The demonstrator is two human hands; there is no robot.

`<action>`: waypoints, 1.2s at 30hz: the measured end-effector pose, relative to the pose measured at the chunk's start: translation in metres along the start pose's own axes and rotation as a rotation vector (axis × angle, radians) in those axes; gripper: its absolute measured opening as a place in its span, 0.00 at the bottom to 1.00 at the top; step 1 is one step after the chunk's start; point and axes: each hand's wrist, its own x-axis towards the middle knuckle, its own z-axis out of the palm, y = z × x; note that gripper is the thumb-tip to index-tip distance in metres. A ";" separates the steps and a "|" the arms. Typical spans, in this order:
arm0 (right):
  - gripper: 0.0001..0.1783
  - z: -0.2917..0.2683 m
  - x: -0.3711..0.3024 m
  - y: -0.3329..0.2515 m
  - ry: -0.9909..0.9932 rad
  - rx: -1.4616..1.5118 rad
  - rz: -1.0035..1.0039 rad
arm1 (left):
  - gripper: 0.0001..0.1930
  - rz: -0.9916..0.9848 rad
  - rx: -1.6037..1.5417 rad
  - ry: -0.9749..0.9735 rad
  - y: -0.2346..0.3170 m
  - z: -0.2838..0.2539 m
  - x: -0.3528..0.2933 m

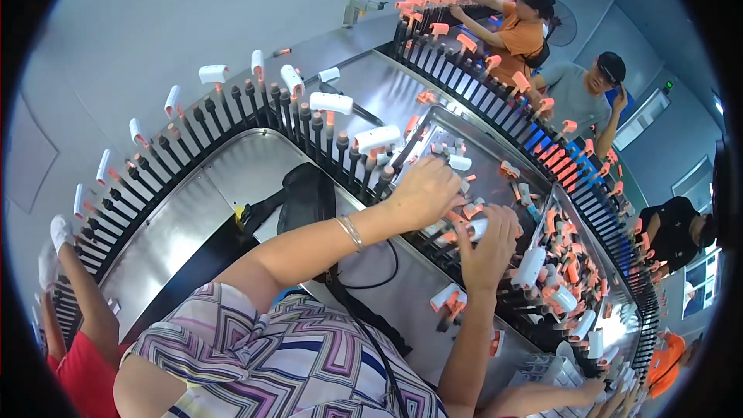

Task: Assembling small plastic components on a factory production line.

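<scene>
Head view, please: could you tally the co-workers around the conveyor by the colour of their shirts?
Orange shirts: 2
Grey shirt: 1
Black shirt: 1
Red shirt: 1
Total: 5

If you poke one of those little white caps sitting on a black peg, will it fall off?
Probably, yes. Each white cap just sits on top of a thin black peg, and several lean at different angles, so they look loosely seated. They seem small and hollow, so likely light and stiff like plastic. The rounded shape suggests a fallen one might roll on the metal table.
</scene>
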 end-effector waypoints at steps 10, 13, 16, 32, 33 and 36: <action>0.40 -0.060 0.024 -0.029 0.166 0.014 0.009 | 0.26 -0.038 0.072 0.117 -0.015 -0.048 0.014; 0.34 -0.107 0.026 -0.003 0.472 -0.145 0.095 | 0.30 0.066 -0.116 0.130 0.020 -0.045 0.040; 0.30 -0.132 0.022 0.017 0.577 -0.203 0.181 | 0.32 0.134 -0.209 0.057 0.044 -0.029 0.055; 0.47 -0.063 -0.008 0.040 -0.129 -0.059 0.046 | 0.22 -0.093 0.142 -0.241 0.045 0.010 0.045; 0.46 -0.078 -0.002 0.036 -0.061 -0.012 0.053 | 0.24 -0.074 0.166 -0.175 0.050 0.002 0.048; 0.40 -0.125 0.013 0.041 0.283 -0.029 0.073 | 0.27 0.053 0.027 -0.007 0.085 -0.013 0.077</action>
